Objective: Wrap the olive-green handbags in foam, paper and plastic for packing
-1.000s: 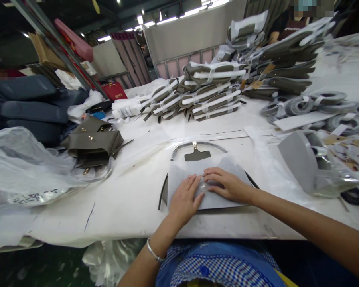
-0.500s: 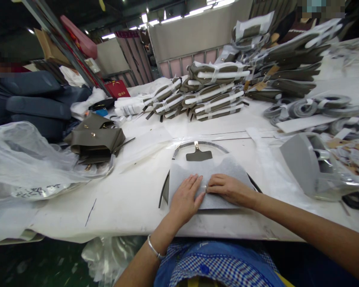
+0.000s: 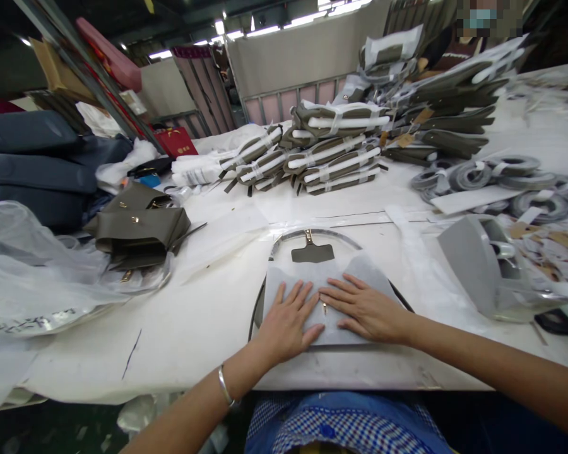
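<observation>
White tissue sheet [image 3: 312, 284] lies at the table's [image 3: 194, 315] near edge, covering an olive piece whose tab [image 3: 312, 253] pokes out beyond it. Left hand [image 3: 286, 321] and right hand [image 3: 366, 309] press flat on it, fingers spread, hiding what lies beneath.

Matt paper, soft leather-look goods and glossy plastic on a white worktop.

The wrap [image 3: 329, 284] under both flat hands looks like thin matt white tissue paper, slightly creased; at its 12 o'clock a smooth olive tab [image 3: 312, 253] with a small metal clasp shows. The table [image 3: 208, 302] is matt white, scuffed and pen-marked. At 9 o'clock, the olive bags [image 3: 139, 230] look like smooth, low-sheen leather with brass studs, beside a crinkly glossy clear plastic sheet [image 3: 33, 271]. The bangle [image 3: 224, 386] is shiny metal.
</observation>
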Demonstrator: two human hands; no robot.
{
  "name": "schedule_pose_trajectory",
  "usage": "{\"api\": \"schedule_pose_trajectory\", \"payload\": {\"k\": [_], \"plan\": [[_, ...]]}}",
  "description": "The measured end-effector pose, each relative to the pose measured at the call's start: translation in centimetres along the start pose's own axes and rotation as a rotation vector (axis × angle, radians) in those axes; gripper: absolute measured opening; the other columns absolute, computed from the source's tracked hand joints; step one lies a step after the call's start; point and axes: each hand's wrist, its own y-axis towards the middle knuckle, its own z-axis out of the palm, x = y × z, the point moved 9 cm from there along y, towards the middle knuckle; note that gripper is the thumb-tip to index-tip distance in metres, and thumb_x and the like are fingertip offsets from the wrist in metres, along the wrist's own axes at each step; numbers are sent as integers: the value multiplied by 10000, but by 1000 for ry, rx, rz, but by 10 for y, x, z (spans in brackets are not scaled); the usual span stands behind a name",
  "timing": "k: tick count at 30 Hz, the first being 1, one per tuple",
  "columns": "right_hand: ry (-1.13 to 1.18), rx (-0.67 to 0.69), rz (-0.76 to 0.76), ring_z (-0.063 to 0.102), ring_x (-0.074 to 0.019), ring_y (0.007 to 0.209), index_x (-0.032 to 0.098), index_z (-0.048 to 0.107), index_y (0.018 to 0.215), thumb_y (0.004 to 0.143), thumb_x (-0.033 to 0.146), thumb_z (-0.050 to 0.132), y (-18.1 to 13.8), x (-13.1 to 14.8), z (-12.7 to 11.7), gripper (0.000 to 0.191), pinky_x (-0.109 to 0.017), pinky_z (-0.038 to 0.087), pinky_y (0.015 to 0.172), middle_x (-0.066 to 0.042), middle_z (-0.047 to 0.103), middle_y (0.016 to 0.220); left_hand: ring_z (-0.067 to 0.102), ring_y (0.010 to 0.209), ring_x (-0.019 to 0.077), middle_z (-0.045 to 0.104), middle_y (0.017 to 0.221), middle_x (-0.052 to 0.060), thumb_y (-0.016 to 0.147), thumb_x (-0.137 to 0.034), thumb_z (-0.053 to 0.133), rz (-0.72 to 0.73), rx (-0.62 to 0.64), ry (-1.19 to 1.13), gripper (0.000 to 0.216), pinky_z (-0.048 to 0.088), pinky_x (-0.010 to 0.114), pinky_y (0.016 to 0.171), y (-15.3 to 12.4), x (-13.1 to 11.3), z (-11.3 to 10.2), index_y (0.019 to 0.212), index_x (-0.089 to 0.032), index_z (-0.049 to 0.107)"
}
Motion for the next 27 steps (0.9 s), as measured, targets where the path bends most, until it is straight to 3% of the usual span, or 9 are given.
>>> {"api": "schedule_pose_trajectory", "payload": {"k": [8, 13, 17, 20, 22, 24, 27], "plan": [[38, 0, 55, 211, -269, 1484, 261, 295, 1540, 987, 466, 497, -1, -2, -4, 624, -522, 136, 1221, -62, 286, 1595, 201, 1487, 289, 259, 1605, 82, 960, -496, 472, 7, -124, 115, 671, 162, 532, 1218, -9, 1, 3, 1525, -191, 276], [121, 44, 63, 225, -270, 1481, 265, 300, 1541, 973, 449, 521, 4, -6, -12, 637, -516, 164, 1223, -62, 284, 1595, 314, 1444, 298, 431, 1517, 107, 940, -528, 481, 73, -257, 163, 629, 41, 495, 1236, -9, 3, 0, 1449, -161, 446], [101, 95, 13, 230, -268, 1481, 247, 341, 1527, 968, 498, 520, 4, -12, -2, 638, -490, 233, 1217, -53, 281, 1594, 382, 1410, 276, 565, 1405, 95, 973, -546, 433, 115, -296, 187, 554, 113, 467, 1238, -15, 16, 14, 1370, -179, 552], [71, -8, -24, 271, -235, 1467, 188, 423, 1482, 963, 491, 547, 1, -17, 3, 614, -424, 279, 1213, -66, 409, 1531, 422, 1385, 237, 627, 1332, 78, 990, -514, 423, 109, -294, 200, 497, 189, 404, 1228, -19, 27, 21, 1338, -197, 585], [43, -104, 23, 330, -208, 1442, 161, 477, 1442, 976, 354, 556, 0, -25, 1, 510, -371, 324, 1194, -80, 487, 1475, 460, 1351, 206, 648, 1304, 64, 993, -501, 431, 114, -274, 214, 481, 202, 362, 1223, -16, 30, 18, 1325, -196, 596], [-9, -159, 100, 397, -202, 1403, 151, 503, 1420, 977, 220, 513, 2, -35, -4, 449, -347, 385, 1157, -89, 521, 1445, 511, 1283, 159, 657, 1294, 28, 994, -477, 446, 72, -276, 182, 455, 175, 304, 1224, -8, 35, 8, 1312, -193, 604], [-113, -168, 220, 491, -244, 1326, 119, 517, 1402, 983, 251, 481, 9, -51, -14, 441, -397, 462, 1094, -113, 543, 1420, 562, 1180, 127, 655, 1298, -23, 991, -433, 474, -75, -298, 81, 403, 142, 254, 1219, 13, 51, -14, 1293, -207, 615]]}}
